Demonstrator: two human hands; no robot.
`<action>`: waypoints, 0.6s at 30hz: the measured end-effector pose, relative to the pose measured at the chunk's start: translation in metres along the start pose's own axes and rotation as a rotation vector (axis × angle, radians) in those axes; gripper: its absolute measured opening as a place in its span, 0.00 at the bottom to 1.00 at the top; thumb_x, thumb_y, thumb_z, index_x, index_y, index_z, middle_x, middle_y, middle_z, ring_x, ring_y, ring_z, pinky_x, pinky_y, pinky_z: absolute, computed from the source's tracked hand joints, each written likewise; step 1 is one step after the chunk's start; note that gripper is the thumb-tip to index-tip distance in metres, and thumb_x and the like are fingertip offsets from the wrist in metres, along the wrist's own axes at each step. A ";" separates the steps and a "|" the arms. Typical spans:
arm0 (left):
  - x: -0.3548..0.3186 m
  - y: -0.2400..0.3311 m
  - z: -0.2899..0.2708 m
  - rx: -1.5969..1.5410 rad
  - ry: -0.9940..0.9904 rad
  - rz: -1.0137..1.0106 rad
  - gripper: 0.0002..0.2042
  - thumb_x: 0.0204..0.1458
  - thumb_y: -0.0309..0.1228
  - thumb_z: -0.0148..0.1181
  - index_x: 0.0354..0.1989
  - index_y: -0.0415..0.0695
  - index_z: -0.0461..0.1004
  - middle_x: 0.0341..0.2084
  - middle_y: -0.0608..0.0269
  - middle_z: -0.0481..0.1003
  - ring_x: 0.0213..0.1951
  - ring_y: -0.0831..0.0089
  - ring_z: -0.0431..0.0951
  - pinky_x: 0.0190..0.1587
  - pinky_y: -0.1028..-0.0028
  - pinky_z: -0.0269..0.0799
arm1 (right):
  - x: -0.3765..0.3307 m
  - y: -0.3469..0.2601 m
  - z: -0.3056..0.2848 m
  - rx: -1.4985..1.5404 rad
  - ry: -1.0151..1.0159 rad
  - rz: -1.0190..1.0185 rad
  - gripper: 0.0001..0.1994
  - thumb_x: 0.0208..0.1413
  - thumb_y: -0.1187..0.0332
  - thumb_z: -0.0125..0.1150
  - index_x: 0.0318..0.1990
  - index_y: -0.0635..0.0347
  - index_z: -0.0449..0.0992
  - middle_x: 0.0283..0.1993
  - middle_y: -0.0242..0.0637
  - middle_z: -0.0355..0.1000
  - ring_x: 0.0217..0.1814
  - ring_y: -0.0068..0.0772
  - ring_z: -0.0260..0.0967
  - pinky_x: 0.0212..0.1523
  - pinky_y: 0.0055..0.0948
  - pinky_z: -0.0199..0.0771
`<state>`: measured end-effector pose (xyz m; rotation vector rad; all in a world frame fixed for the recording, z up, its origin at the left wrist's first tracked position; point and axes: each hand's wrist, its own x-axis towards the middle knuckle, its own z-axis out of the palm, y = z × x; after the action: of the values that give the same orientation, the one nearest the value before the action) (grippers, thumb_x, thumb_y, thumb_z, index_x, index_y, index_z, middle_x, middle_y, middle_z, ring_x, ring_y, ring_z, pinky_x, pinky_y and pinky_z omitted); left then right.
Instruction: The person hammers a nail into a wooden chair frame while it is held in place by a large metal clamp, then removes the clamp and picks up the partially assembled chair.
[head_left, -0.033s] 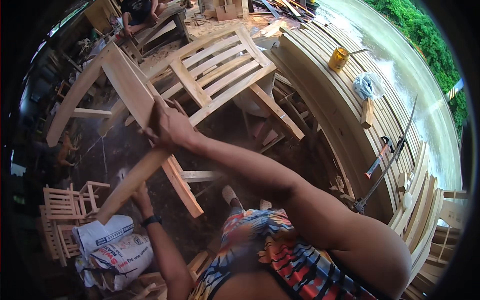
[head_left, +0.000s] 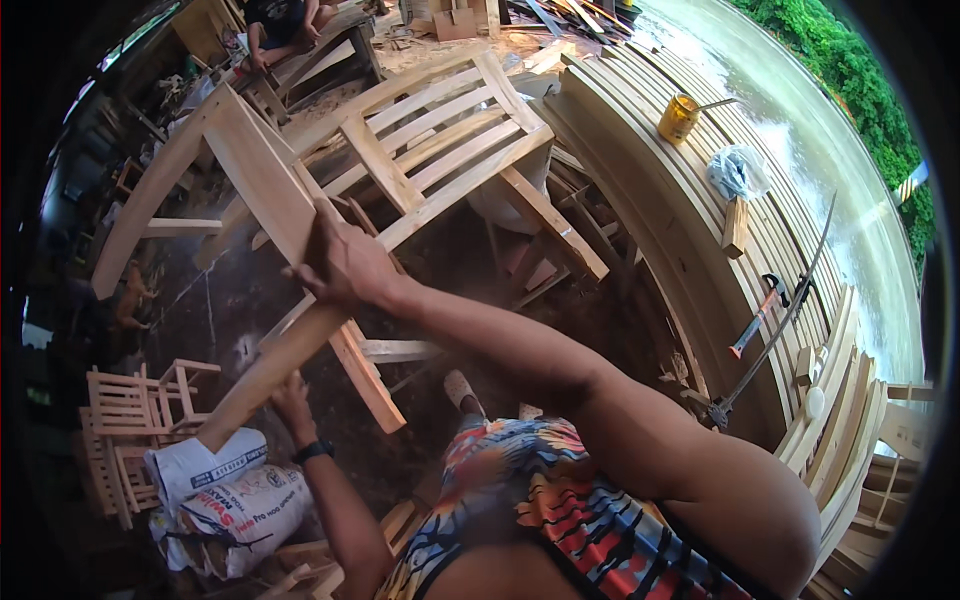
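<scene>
A pale wooden chair frame point(head_left: 258, 165) fills the middle, tilted, with its slatted panel point(head_left: 440, 135) toward the back. My right hand point(head_left: 350, 262) grips it where the broad flat board meets a curved wooden leg point(head_left: 270, 370); the thumb points left and the fingers lie over the wood. Lower down, my left hand point(head_left: 291, 405), with a dark band on its wrist, is beside the leg's lower edge. Its fingers look drawn together, and the leg partly covers them. I cannot make out what, if anything, they hold.
Stacked planks point(head_left: 690, 200) at right bear a jar point(head_left: 679, 118), a plastic bag point(head_left: 735, 172), a hammer point(head_left: 760, 315) and a long blade point(head_left: 775, 335). Printed sacks point(head_left: 245, 500) and small slatted chairs point(head_left: 125, 405) stand at lower left. Another person point(head_left: 285, 25) sits at the back.
My left hand has shifted slightly down and right, a little away from the leg. The right hand has tilted slightly on the wood. The chair frame has barely moved.
</scene>
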<state>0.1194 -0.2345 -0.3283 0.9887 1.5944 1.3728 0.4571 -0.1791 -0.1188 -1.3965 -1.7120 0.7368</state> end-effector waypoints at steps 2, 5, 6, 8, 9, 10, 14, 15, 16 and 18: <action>-0.061 -0.026 -0.017 -0.107 -0.093 -0.241 0.16 0.61 0.36 0.63 0.52 0.39 0.75 0.35 0.63 0.79 0.30 0.74 0.81 0.29 0.76 0.76 | -0.035 0.025 0.016 -0.018 0.174 -0.129 0.53 0.54 0.44 0.67 0.75 0.69 0.42 0.43 0.65 0.76 0.42 0.66 0.77 0.44 0.54 0.78; -0.161 -0.043 -0.060 0.080 -0.148 -0.579 0.14 0.62 0.38 0.63 0.47 0.40 0.76 0.30 0.62 0.79 0.28 0.72 0.82 0.27 0.74 0.78 | -0.087 0.032 0.028 0.055 0.165 -0.171 0.54 0.53 0.45 0.69 0.76 0.64 0.41 0.50 0.64 0.75 0.48 0.66 0.77 0.48 0.53 0.78; -0.178 -0.038 -0.073 0.068 -0.110 -0.594 0.14 0.62 0.38 0.63 0.47 0.40 0.76 0.30 0.62 0.79 0.28 0.72 0.82 0.27 0.74 0.78 | -0.102 0.040 0.033 0.068 0.126 -0.181 0.54 0.53 0.45 0.69 0.76 0.64 0.41 0.50 0.64 0.75 0.48 0.66 0.77 0.48 0.53 0.78; -0.203 -0.010 -0.098 0.475 -0.337 -0.831 0.20 0.61 0.43 0.65 0.49 0.36 0.74 0.39 0.53 0.80 0.30 0.65 0.83 0.28 0.69 0.79 | -0.135 0.061 0.035 0.135 0.093 -0.148 0.53 0.52 0.49 0.72 0.76 0.60 0.44 0.55 0.61 0.74 0.54 0.64 0.76 0.51 0.50 0.78; -0.207 0.033 -0.092 0.602 -0.391 -0.759 0.20 0.61 0.44 0.65 0.42 0.34 0.76 0.33 0.55 0.81 0.27 0.68 0.83 0.28 0.69 0.79 | -0.151 0.072 0.033 0.141 0.111 -0.135 0.52 0.50 0.52 0.74 0.76 0.59 0.45 0.55 0.60 0.74 0.56 0.62 0.75 0.53 0.49 0.78; -0.209 0.063 -0.102 0.737 -0.368 -0.638 0.17 0.63 0.41 0.61 0.31 0.39 0.79 0.21 0.64 0.78 0.22 0.74 0.79 0.25 0.72 0.73 | -0.161 0.073 0.034 0.163 0.113 -0.147 0.52 0.49 0.55 0.77 0.75 0.59 0.47 0.56 0.59 0.74 0.57 0.60 0.75 0.55 0.47 0.77; -0.207 0.174 -0.117 0.565 0.416 0.327 0.12 0.63 0.34 0.63 0.41 0.35 0.78 0.32 0.62 0.79 0.35 0.75 0.76 0.43 0.69 0.73 | -0.198 0.078 0.043 0.263 -0.108 0.143 0.47 0.49 0.63 0.78 0.73 0.59 0.54 0.58 0.53 0.75 0.61 0.51 0.75 0.61 0.41 0.75; -0.202 0.187 -0.115 0.501 0.711 0.462 0.12 0.62 0.34 0.64 0.41 0.34 0.78 0.33 0.62 0.79 0.36 0.73 0.76 0.44 0.69 0.72 | -0.207 0.102 0.052 0.214 -0.148 0.111 0.47 0.49 0.63 0.78 0.73 0.59 0.53 0.58 0.52 0.75 0.61 0.50 0.75 0.60 0.41 0.75; -0.204 0.203 -0.112 0.446 1.014 0.594 0.12 0.62 0.33 0.65 0.42 0.34 0.78 0.34 0.62 0.78 0.38 0.72 0.76 0.46 0.69 0.72 | -0.217 0.117 0.061 0.173 -0.197 0.077 0.46 0.50 0.63 0.77 0.72 0.60 0.53 0.59 0.52 0.75 0.61 0.49 0.75 0.60 0.41 0.75; -0.198 0.219 -0.097 0.403 0.958 0.873 0.12 0.61 0.33 0.66 0.41 0.34 0.78 0.37 0.58 0.78 0.41 0.68 0.77 0.50 0.68 0.71 | -0.230 0.115 0.062 0.214 -0.225 0.178 0.38 0.49 0.66 0.76 0.67 0.61 0.63 0.53 0.47 0.78 0.56 0.42 0.78 0.55 0.37 0.78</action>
<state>0.1187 -0.4299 -0.0867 1.4910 2.3168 2.4249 0.4814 -0.3748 -0.2954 -1.3683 -1.6315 1.1792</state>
